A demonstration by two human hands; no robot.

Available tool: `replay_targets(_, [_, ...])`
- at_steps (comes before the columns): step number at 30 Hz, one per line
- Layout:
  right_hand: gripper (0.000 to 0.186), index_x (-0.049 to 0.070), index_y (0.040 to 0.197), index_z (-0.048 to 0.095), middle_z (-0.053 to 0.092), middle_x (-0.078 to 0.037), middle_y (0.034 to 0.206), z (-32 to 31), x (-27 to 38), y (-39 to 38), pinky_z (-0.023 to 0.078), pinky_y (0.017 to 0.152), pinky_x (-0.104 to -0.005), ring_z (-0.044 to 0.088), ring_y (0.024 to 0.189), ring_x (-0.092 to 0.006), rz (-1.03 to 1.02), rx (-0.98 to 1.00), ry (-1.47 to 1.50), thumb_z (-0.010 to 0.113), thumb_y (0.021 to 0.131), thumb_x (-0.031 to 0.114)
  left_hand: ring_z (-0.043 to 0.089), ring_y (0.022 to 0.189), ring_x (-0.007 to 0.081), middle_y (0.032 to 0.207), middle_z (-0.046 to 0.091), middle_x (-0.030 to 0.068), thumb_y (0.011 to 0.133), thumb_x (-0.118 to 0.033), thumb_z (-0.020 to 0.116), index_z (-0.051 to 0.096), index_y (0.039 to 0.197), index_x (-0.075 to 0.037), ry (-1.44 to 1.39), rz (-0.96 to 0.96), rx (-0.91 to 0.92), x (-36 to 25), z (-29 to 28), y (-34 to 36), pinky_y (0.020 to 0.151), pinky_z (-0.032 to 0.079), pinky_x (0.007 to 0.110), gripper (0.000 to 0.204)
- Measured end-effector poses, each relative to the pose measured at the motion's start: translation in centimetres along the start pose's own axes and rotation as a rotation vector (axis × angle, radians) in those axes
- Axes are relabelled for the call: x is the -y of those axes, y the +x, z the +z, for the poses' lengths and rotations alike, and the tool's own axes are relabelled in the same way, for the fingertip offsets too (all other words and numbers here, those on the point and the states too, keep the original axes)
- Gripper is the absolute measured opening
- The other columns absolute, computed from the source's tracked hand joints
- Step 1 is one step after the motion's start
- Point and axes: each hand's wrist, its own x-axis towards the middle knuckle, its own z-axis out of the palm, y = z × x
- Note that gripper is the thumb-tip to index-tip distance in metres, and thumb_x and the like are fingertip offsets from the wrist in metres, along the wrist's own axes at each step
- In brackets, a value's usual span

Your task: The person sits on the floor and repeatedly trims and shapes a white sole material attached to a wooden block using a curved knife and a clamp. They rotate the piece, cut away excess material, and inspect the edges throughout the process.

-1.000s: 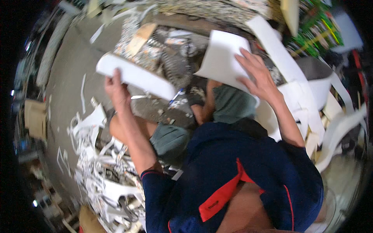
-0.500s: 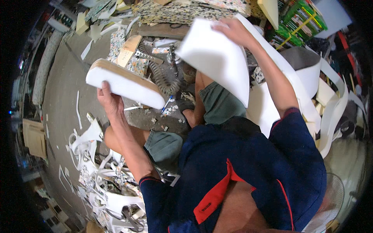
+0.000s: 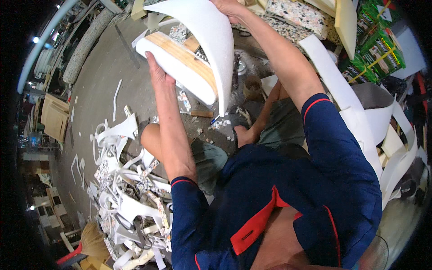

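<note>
My left hand [image 3: 159, 74] grips the near side of a long, round-ended wooden piece [image 3: 186, 58] with white foam along its side. It is held tilted above the floor. High in the view, my right hand [image 3: 228, 10] grips the edge of a bendy white foam sheet [image 3: 208, 33]. The sheet hangs in a curve, and its lower tip comes down by the right end of the wooden piece. Whether the two touch there I cannot tell. Part of my right hand's fingers is hidden behind the sheet.
A heap of white and speckled foam offcuts [image 3: 130, 189] lies at the left by my leg. Green packages [image 3: 378, 56] and white foam strips [image 3: 346, 99] stand at the right. On the floor are a blue pen [image 3: 215, 119], a round container [image 3: 253, 86] and a broom [image 3: 94, 240].
The foam sheet has swung left and away from me in my right hand, and now curves beside the wooden piece. My left hand appears farther right and higher; the whole view has shifted too.
</note>
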Motion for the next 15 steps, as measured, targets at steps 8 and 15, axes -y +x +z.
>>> replay_targets(8, [0.051,-0.005,0.124,0.060,0.067,-0.015,0.112,1.8,-4.3,0.6,0.055,0.085,-0.0373,0.065,0.102,-0.0236,-0.069,-0.077,0.066,0.059,0.099,0.039,0.052,0.130,0.0361,0.144,0.051,0.0186,0.092,-0.054,0.062,0.038,0.147,-0.003,0.029,-0.038,0.016,1.0,-0.2,-1.0,0.108,0.045,0.050,0.079])
replay_targets(15, [0.058,-0.010,0.114,0.064,0.068,-0.020,0.106,2.6,-2.9,-2.1,0.057,0.078,-0.0362,0.068,0.094,-0.0226,0.046,-0.016,-0.038,0.049,0.103,0.045,0.054,0.128,0.0355,0.142,0.052,0.0222,0.095,-0.052,0.060,0.038,0.145,0.001,0.015,-0.067,0.014,1.5,-0.6,-1.3,0.105,0.049,0.049,0.076])
